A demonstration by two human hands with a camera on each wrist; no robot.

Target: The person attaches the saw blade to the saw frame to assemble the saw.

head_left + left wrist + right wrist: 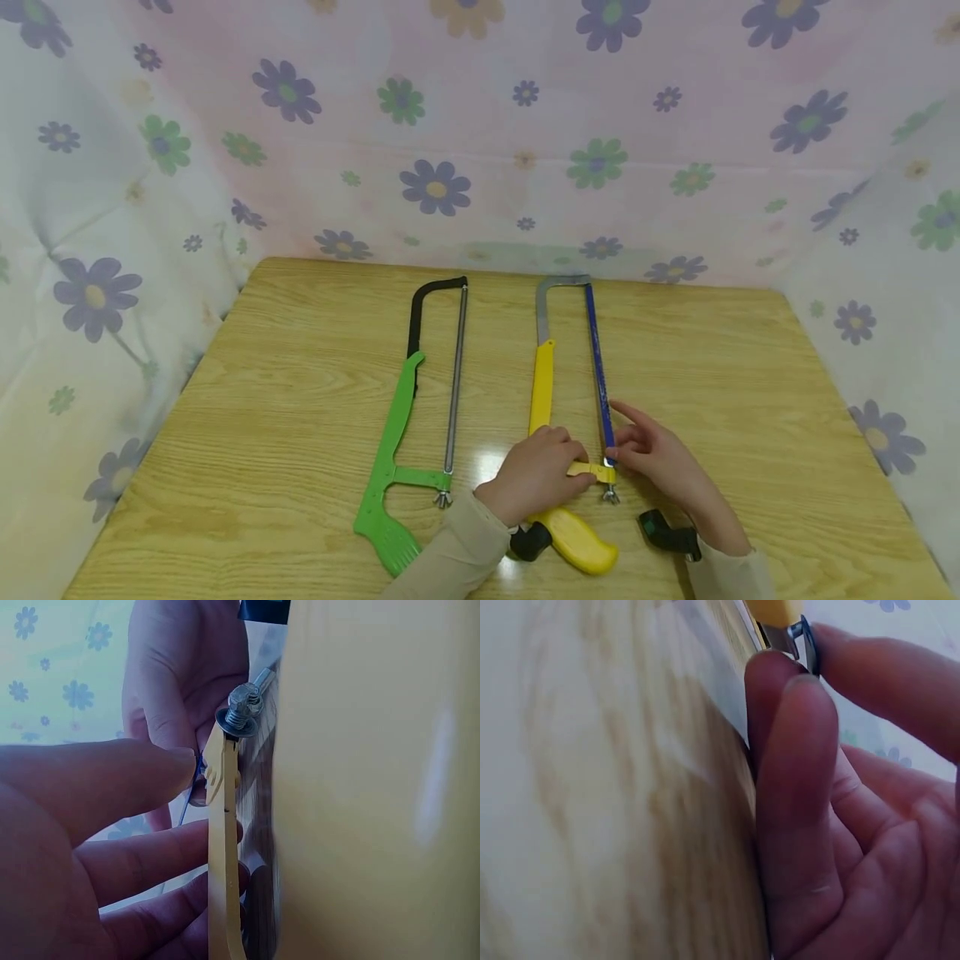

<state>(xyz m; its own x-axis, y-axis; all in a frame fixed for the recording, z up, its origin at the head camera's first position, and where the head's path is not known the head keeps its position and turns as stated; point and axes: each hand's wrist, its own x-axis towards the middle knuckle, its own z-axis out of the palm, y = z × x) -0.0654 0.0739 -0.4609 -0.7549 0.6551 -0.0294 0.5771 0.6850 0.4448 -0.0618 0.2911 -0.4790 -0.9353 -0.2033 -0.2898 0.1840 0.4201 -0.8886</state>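
Note:
A yellow hacksaw (pixel 542 387) with a blue blade (pixel 598 367) lies on the table, its wing nut (pixel 611 495) toward the front. My left hand (pixel 536 475) reaches over its frame and grips the yellow crossbar (pixel 217 862), the thumb near the blade's end. My right hand (pixel 667 462) pinches the lower end of the blade beside the bar; in the right wrist view the fingertips (pixel 810 697) meet at the blade end under the yellow part. The yellow handle (pixel 581 542) shows below my left wrist.
A green hacksaw (pixel 393 442) with a black front frame and grey blade lies to the left, its handle partly behind my left sleeve. The wooden table (pixel 300 350) meets a flowered cloth (pixel 480 125) at the back and sides. Black wrist cameras sit at both wrists.

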